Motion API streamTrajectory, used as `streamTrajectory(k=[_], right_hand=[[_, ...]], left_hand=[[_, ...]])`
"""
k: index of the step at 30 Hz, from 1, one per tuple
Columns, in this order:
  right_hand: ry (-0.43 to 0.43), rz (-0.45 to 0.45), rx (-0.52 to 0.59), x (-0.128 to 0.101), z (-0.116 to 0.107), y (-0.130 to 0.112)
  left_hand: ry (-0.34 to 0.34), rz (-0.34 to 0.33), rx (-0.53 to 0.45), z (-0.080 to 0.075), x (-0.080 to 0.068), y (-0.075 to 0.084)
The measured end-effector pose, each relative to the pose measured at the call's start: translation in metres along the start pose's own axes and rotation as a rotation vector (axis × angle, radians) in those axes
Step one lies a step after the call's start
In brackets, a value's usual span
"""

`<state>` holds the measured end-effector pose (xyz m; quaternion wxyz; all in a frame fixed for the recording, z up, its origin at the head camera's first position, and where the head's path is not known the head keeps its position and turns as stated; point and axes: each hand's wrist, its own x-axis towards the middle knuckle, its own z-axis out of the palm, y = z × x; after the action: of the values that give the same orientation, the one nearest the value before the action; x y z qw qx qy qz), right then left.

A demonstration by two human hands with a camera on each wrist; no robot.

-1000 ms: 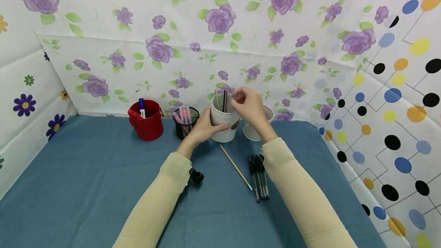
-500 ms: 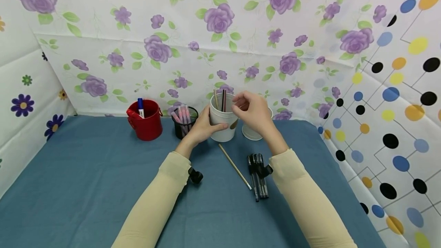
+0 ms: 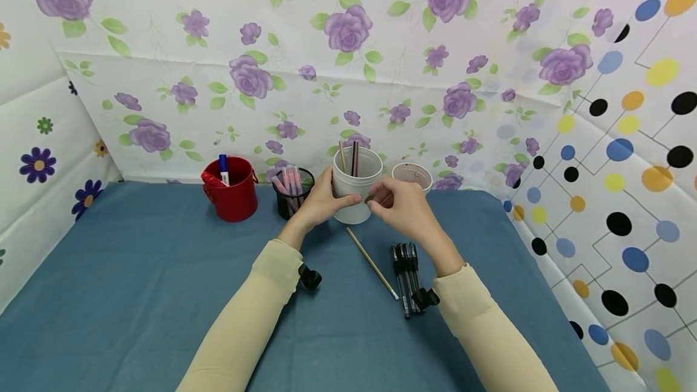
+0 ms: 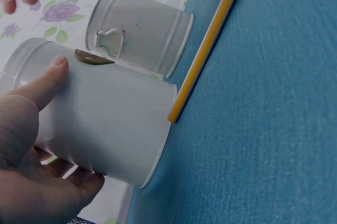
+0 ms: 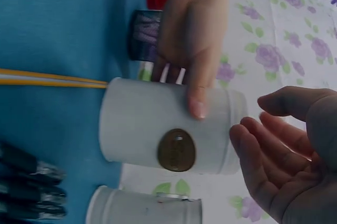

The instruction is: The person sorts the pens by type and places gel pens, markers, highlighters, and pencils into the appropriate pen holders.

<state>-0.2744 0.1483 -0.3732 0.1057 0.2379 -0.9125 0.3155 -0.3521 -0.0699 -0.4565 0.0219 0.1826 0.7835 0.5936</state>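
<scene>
My left hand (image 3: 318, 203) grips a white pencil cup (image 3: 351, 213), thumb across its near side and fingers round the left. The cup stands upright and holds a few pencils (image 3: 355, 159). A brown oval label (image 5: 177, 150) shows on its side in the right wrist view. Just right of the cup is my right hand (image 3: 405, 207), fingers loosely bent and nothing between them; the right wrist view has it apart from the rim. One yellow pencil (image 3: 373, 264) lies on the blue cloth before the cup. Several black pens (image 3: 405, 277) lie side by side to its right.
A second, smaller white bucket (image 3: 412, 168) stands behind my right hand. To the left are a black mesh cup (image 3: 283, 204) with pink pens and a red bucket (image 3: 236, 201) with markers. A flowered sheet (image 3: 305, 29) hangs behind.
My right hand has come away from the cup's mouth, moving down and toward me along its right side. The left hand and cup have stayed in place.
</scene>
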Motion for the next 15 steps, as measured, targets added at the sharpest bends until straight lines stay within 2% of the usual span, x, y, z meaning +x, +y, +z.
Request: streamTrajectory(k=[6, 15], right_hand=[[-0.104, 0.008, -0.073, -0.012, 0.009, 0.008], [-0.261, 0.044, -0.114, -0.025, 0.022, 0.012]], left_hand=[[0.003, -0.003, 0.01, 0.0, -0.001, 0.001], [0.002, -0.014, 0.001, 0.0, -0.002, 0.002]])
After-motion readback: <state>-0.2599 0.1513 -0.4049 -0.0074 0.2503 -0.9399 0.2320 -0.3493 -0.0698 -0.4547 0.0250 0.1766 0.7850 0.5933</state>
